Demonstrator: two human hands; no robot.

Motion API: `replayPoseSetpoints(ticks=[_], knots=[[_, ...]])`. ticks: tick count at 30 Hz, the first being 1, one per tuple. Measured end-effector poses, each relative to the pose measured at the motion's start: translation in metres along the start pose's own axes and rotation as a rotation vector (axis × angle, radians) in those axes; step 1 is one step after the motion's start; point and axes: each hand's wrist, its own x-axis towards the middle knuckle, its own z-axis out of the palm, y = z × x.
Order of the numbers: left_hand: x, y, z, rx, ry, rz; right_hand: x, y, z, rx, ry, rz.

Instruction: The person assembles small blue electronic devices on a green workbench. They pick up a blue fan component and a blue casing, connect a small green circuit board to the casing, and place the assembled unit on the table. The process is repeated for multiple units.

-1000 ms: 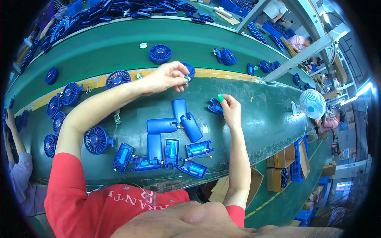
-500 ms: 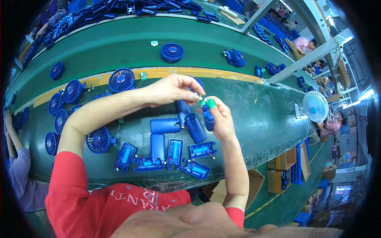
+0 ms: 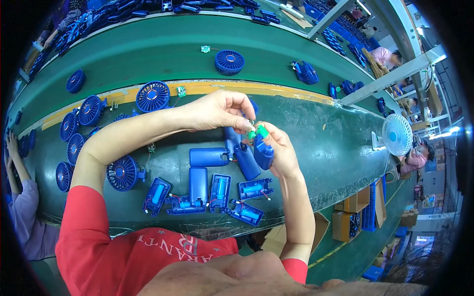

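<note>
We're grasping a blue housing (image 3: 263, 154) in our right hand (image 3: 283, 152), tilted, above the green bench (image 3: 331, 153). Our left hand (image 3: 223, 111) is pinching a small green part (image 3: 252, 134) beside its far end. Open housings (image 3: 219, 191) are lying nearer us.

Blue casings (image 3: 198, 183) (some touching) block the bench (image 3: 335, 143) between the forearms (image 3: 299, 207); room opens rightward to a white fan (image 3: 397, 135).

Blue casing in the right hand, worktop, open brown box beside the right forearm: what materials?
Blue casing in the right hand: likely moulded plastic, smooth satin; uniform colour, rounded edges, soft highlights.
Worktop: green, semi-gloss, scuffed; perhaps a rubber or vinyl sheet, substrate hidden.
Open brown box: probably cardboard, matte; thin folding flaps, plain brown.
</note>
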Motion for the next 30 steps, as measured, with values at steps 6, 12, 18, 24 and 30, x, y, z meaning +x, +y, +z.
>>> replayPoseSetpoints(ticks=[6, 12, 18, 24, 30], knots=[[0.005, 0.005, -0.004, -0.013, -0.07, 0.046, 0.006, -0.002, -0.001, -0.275, 0.028, -0.119], [0.047, -0.005, -0.032, 0.357, 0.069, 0.18, 0.038, -0.012, -0.041, -0.344, 0.086, -0.018], [0.126, -0.038, -0.112, 1.295, 0.497, 0.32, 0.123, -0.057, -0.11, -0.374, 0.562, -0.038], [0.165, -0.057, -0.128, 1.5, 0.473, -0.032, 0.131, -0.07, -0.149, -1.749, 0.608, -0.306], [0.128, -0.031, -0.115, 1.687, 0.223, -0.114, 0.0, -0.051, -0.115, -1.069, 0.259, 0.002]])
